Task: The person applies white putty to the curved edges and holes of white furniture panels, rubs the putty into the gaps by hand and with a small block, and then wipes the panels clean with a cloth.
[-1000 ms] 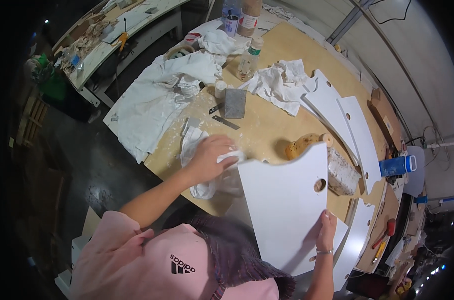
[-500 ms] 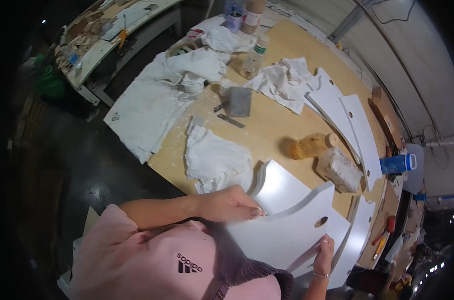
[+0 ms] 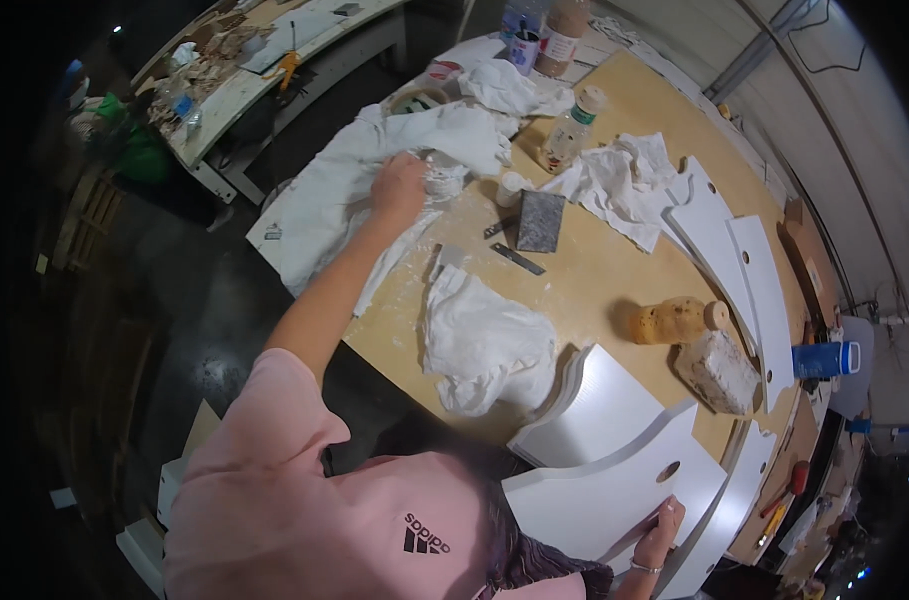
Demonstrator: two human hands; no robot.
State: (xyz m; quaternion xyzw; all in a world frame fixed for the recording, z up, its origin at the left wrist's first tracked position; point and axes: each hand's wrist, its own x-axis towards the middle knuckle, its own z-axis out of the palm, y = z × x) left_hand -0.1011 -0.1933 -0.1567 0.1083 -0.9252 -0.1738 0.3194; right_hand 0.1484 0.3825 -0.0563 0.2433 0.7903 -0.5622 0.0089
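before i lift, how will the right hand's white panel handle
Probably stiff: the white panel has a flat face and thick edge. Its smooth surface might slip. With the right hand at one edge, it may tilt.

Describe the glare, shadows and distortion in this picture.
In the head view, glare brightens the stacked white panels; also there, shadows fall left of the amber bottle and beside the right hand on the held panel; the head view also bends the worktop edge and blackens its corners.
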